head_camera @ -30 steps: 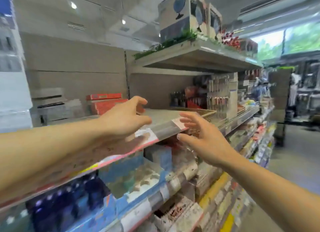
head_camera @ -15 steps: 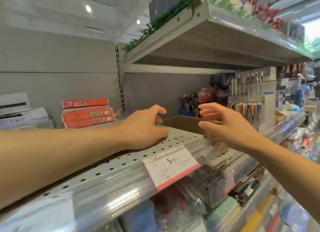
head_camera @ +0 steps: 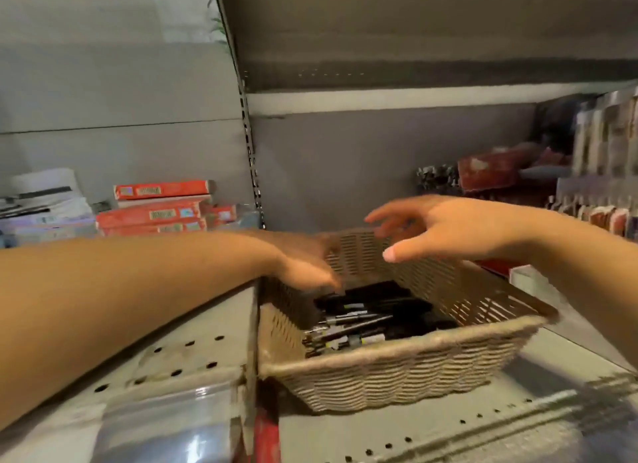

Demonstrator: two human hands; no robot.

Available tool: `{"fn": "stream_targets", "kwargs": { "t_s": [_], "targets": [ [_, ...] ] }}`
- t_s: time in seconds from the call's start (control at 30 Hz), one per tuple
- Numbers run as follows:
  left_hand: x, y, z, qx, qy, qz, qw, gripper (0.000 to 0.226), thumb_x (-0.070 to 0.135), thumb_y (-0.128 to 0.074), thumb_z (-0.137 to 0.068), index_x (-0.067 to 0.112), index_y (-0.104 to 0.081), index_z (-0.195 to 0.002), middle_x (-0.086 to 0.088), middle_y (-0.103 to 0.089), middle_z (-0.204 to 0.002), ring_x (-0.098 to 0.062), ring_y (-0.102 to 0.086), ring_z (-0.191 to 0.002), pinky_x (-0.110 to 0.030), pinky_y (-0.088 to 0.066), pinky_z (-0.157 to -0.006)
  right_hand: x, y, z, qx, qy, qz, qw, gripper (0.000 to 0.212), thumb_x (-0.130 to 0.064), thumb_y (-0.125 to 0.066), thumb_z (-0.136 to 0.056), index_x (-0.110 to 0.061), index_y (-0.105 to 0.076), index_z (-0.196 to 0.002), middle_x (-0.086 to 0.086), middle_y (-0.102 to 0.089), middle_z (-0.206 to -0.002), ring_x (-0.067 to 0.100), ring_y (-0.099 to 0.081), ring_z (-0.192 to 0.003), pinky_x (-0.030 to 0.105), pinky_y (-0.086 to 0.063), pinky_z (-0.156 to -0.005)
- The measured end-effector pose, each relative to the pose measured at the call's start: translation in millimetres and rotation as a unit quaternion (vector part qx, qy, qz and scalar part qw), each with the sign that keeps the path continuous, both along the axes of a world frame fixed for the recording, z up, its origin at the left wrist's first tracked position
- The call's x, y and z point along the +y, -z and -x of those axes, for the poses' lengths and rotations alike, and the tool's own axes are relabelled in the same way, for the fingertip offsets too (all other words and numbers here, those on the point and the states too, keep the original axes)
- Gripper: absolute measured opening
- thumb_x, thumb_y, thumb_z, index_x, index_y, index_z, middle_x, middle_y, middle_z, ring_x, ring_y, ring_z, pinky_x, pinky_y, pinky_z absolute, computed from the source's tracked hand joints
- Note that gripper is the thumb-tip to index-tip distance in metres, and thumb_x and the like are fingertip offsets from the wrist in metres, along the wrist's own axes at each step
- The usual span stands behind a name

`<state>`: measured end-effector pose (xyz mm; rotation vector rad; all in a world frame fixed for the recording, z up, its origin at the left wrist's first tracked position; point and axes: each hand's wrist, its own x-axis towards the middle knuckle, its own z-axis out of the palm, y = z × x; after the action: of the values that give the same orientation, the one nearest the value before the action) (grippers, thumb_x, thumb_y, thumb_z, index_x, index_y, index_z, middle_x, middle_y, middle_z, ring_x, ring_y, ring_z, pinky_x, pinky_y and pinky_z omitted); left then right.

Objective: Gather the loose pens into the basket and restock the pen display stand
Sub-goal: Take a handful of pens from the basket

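A tan woven basket point(head_camera: 397, 373) sits on the grey perforated shelf, with several dark pens point(head_camera: 359, 324) lying in its bottom. My left hand point(head_camera: 303, 266) reaches over the basket's left rim, fingers relaxed and pointing down into it; it is blurred and I see nothing in it. My right hand point(head_camera: 445, 228) hovers above the far rim, fingers spread and empty. The pen display stand point(head_camera: 600, 172) with hanging pens is blurred at the far right.
Red flat boxes point(head_camera: 155, 210) are stacked at the back left beside white packs point(head_camera: 45, 207). A shelf upright point(head_camera: 250, 159) divides the bays. An upper shelf point(head_camera: 414, 48) hangs overhead. A red box point(head_camera: 490, 172) stands at the back right.
The view has moved closer and higher, so the basket's inside and its pens show now. Both hands have advanced from the shelf edge to over the basket.
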<state>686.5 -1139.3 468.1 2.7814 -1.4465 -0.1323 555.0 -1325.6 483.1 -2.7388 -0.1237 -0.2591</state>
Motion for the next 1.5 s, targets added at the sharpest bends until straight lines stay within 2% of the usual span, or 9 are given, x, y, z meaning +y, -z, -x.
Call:
{"fn": "stream_targets", "kwargs": {
  "t_s": [0.07,0.33,0.57,0.7,0.87,1.03,1.23,1.37,1.5],
  "targets": [
    [-9,2,-6,-0.021,-0.019,-0.058,0.998,0.067,0.048,-0.059,-0.093,0.025,-0.035,-0.151,-0.003,-0.048,-0.149,-0.020,-0.050,-0.127,-0.024,-0.036,-0.096,-10,-5,-20,0.047,-0.018,0.012,0.999,0.059,-0.053,-0.073,-0.085,-0.055,-0.045,-0.138,-0.033,-0.061,-0.122,-0.015,-0.054,-0.111,0.013,-0.040,-0.095],
    [-42,16,-41,-0.027,-0.055,-0.201,0.978,0.056,0.040,-0.051,-0.100,0.017,-0.040,-0.150,-0.006,-0.052,-0.145,-0.024,-0.049,-0.129,-0.035,-0.039,-0.106,-39,7,-83,0.090,-0.061,-0.027,0.994,0.037,-0.027,-0.077,-0.088,-0.047,-0.059,-0.113,-0.019,-0.073,-0.115,-0.001,-0.067,-0.106,0.035,-0.052,-0.104],
    [-64,25,-58,0.026,-0.039,-0.223,0.974,0.017,0.027,-0.057,-0.096,0.016,-0.063,-0.085,0.002,-0.062,-0.073,-0.014,-0.055,-0.070,-0.028,-0.044,-0.066,-41,35,-104,0.107,-0.076,0.030,0.991,0.055,-0.035,-0.070,-0.094,-0.035,-0.049,-0.144,-0.022,-0.068,-0.117,0.007,-0.067,-0.107,0.032,-0.051,-0.101],
    [-61,25,-60,0.037,-0.051,-0.228,0.972,0.022,0.021,-0.058,-0.095,0.009,-0.063,-0.113,0.002,-0.064,-0.079,-0.015,-0.056,-0.077,-0.028,-0.045,-0.069,-44,41,-104,0.083,-0.076,0.008,0.994,0.054,-0.032,-0.070,-0.094,-0.035,-0.049,-0.144,-0.021,-0.068,-0.117,0.005,-0.070,-0.093,0.017,-0.052,-0.084],
    [-56,19,-56,0.023,-0.023,-0.156,0.987,0.016,0.023,-0.063,-0.092,0.028,-0.053,-0.104,0.004,-0.071,-0.087,-0.014,-0.065,-0.081,-0.035,-0.053,-0.082,-43,41,-102,0.076,-0.068,0.034,0.994,0.057,-0.032,-0.069,-0.094,-0.035,-0.047,-0.146,-0.021,-0.065,-0.123,-0.015,-0.063,-0.079,0.003,-0.046,-0.075],
    [-53,4,-54,0.022,-0.024,0.175,0.984,0.004,0.030,-0.067,-0.090,0.028,-0.069,-0.093,0.006,-0.074,-0.080,-0.003,-0.065,-0.067,-0.019,-0.051,-0.068,-42,40,-99,0.031,-0.063,0.063,0.996,0.041,-0.038,-0.070,-0.091,-0.035,-0.059,-0.131,-0.013,-0.069,-0.116,0.008,-0.068,-0.096,0.035,-0.053,-0.095],
    [-56,3,-42,0.165,0.000,0.290,0.943,0.016,0.019,-0.072,-0.089,0.019,-0.065,-0.103,0.008,-0.075,-0.079,-0.001,-0.070,-0.073,-0.017,-0.056,-0.067,-49,44,-104,-0.009,-0.035,-0.031,0.999,0.014,-0.025,-0.065,-0.096,-0.029,-0.067,-0.109,0.000,-0.075,-0.086,0.013,-0.075,-0.071,0.033,-0.064,-0.065],
    [-52,0,-37,-0.005,-0.018,0.065,0.998,0.029,0.031,-0.060,-0.096,0.028,-0.059,-0.124,0.014,-0.070,-0.105,-0.003,-0.063,-0.090,-0.020,-0.050,-0.079,-52,45,-107,-0.066,-0.022,-0.087,0.994,0.025,-0.020,-0.065,-0.097,-0.035,-0.061,-0.116,-0.002,-0.073,-0.088,0.009,-0.073,-0.068,0.031,-0.063,-0.062],
    [-51,30,-30,-0.124,-0.020,-0.225,0.966,0.030,0.039,-0.055,-0.099,0.035,-0.060,-0.128,0.010,-0.065,-0.123,-0.011,-0.059,-0.109,-0.025,-0.044,-0.090,-52,43,-106,-0.100,-0.021,-0.114,0.988,0.037,-0.020,-0.067,-0.096,-0.038,-0.053,-0.126,-0.005,-0.070,-0.084,0.001,-0.070,-0.062,0.019,-0.057,-0.055]
  ]
}}
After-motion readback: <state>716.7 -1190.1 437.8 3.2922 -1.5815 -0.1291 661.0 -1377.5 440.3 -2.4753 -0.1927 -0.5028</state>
